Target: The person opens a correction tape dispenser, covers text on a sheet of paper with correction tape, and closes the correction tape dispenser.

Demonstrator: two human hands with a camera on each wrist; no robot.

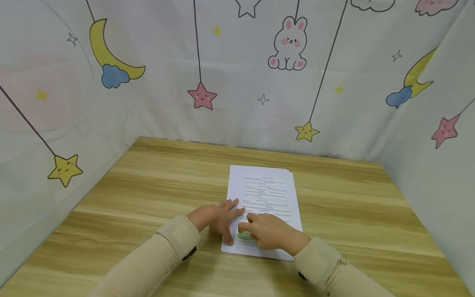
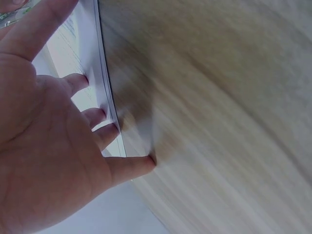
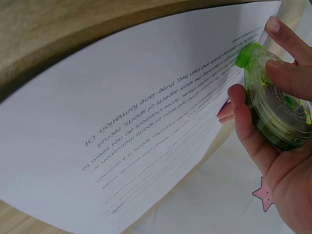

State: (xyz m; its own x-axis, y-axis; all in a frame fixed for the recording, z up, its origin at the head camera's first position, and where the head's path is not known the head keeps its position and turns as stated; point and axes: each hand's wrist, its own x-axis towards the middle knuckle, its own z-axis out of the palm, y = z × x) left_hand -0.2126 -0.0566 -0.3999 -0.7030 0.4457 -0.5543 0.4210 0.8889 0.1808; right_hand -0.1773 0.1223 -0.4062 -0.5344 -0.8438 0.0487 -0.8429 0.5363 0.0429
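A stack of printed paper sheets (image 1: 268, 194) lies on the table. My left hand (image 1: 219, 218) rests at the stack's left edge with its fingers spread; in the left wrist view its little finger touches the wood beside the sheets. Between the thumb and fingers of my right hand (image 1: 271, 233) is a green, see-through correction tape dispenser (image 3: 275, 107). Its bright green tip (image 3: 247, 54) meets the page near the start of the lower printed lines. In the head view the fingers cover most of the dispenser (image 1: 244, 235).
The wood-grain table (image 1: 156, 181) extends on both sides of the sheets. A white curtain (image 1: 237, 123) printed with stars, moons and a rabbit stands behind and at both sides. Bands with dark parts wrap both wrists.
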